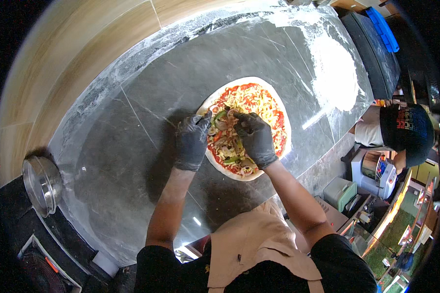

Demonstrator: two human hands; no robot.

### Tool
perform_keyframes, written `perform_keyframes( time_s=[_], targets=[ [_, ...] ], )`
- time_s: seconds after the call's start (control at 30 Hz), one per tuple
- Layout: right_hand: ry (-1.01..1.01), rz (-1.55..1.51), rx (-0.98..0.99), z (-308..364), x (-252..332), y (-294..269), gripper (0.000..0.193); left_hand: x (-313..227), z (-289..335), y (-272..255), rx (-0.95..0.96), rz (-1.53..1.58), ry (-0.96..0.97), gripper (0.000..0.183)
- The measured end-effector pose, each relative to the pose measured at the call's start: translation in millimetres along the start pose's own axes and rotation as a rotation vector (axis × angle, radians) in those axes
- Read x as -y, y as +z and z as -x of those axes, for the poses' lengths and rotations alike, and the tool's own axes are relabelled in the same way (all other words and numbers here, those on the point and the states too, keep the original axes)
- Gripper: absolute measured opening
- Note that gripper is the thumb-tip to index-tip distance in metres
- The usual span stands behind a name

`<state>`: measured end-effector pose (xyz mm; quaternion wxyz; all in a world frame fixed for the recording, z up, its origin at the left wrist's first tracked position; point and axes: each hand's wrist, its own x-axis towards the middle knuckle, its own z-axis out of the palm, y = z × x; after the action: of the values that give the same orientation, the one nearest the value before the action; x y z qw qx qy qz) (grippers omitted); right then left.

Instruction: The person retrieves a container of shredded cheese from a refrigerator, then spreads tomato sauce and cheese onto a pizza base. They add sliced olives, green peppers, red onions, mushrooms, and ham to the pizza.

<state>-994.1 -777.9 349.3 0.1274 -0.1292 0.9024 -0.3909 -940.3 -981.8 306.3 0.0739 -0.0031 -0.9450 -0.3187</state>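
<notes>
An unbaked pizza lies on the dark grey worktop, its pale dough rim around red sauce and shredded cheese. Onion rings, green pepper strips and brownish pieces cover its left and lower part. Over its left rim is my left hand, in a black glove, with thumb and fingers pinched together. My right hand, gloved likewise, reaches over the middle of the pizza. Its fingers are curled closed just above the toppings. What either hand pinches, if anything, is too small or hidden to name.
White flour is heaped at the right of the worktop. A round metal sieve stands at the left edge. Dark crates with a blue lid are at the far right. Beyond the right edge another person stands near a scale.
</notes>
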Motion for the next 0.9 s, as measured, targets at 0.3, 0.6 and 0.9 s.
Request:
perform_keyframes(
  time_s=[0.3,0.6,0.9],
  targets=[
    [0.460,-0.868,0.292,57.0,13.3,-25.9,0.029,-71.6,55.9,-5.8,0.002,0.272,-0.004,0.038],
    [0.499,-0.920,0.431,87.0,6.2,-30.5,0.032,-84.0,93.9,-0.7,-0.061,0.569,-0.090,0.032],
    [0.358,-0.673,0.485,79.9,6.6,-37.9,0.034,-77.6,85.3,3.7,-0.040,0.387,-0.045,0.011]
  ],
)
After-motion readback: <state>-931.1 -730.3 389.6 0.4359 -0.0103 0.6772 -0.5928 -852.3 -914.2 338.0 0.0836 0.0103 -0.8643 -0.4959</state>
